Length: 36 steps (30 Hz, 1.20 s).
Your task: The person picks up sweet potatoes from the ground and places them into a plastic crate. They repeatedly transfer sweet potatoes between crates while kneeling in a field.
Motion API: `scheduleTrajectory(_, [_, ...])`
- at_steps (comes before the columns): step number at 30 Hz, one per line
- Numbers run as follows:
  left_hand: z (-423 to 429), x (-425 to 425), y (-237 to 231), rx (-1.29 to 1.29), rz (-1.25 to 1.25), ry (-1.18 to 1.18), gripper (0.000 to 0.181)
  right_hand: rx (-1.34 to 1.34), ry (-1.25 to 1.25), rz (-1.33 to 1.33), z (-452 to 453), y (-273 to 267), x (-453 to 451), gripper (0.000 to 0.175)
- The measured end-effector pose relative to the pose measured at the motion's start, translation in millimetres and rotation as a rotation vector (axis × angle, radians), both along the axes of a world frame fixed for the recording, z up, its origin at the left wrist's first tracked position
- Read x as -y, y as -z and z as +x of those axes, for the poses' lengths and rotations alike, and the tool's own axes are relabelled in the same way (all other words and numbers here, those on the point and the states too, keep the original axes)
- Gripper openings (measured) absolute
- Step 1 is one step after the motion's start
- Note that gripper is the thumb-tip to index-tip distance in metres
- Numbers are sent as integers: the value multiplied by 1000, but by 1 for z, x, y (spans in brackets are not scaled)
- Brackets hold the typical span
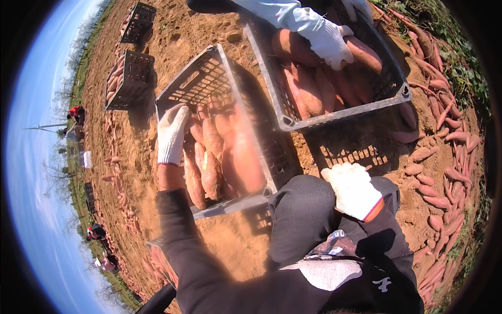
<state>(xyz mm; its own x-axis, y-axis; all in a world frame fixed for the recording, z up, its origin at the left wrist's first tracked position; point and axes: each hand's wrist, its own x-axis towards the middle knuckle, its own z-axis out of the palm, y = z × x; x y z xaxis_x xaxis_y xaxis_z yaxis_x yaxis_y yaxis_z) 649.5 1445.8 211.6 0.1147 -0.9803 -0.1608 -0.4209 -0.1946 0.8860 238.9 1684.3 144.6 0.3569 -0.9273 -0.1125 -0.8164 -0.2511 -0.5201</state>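
My left hand [172,133], in a white knit glove, grips the left rim of a black plastic crate [231,206], its thumb on the inner side. Sweet potatoes [211,176] partly fill that crate; those towards its right side look blurred. My right hand [355,192], also gloved in white, is closed in a loose fist above my knee, with nothing visible in it. Beyond it stands a second black plastic crate [341,117] with more sweet potatoes. There a co-worker's gloved hand [333,45] holds a large sweet potato [362,55] over the others.
Harvested sweet potatoes [443,200] lie in a long row on the soil at right, beside green vines [466,74]. Two filled crates [133,78] [137,23] stand at upper left. Part of another container [162,259] shows by my left arm. Other people [74,121] are far off left.
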Motion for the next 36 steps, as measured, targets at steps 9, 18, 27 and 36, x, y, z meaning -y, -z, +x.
scheduleTrajectory(9, [-55,-79,84,46,258,391,74,-86,-38,4,6,1,10,19])
scheduleTrajectory(18, [-61,-125,65,-119,-2,102,85,-156,-5,69,8,8,5,20])
scheduleTrajectory(27, [-75,-91,-17,-734,-182,78,91,-197,2,53,10,13,0,26])
scheduleTrajectory(36, [-202,16,5,-469,-103,209,70,-181,14,-42,11,18,-6,16])
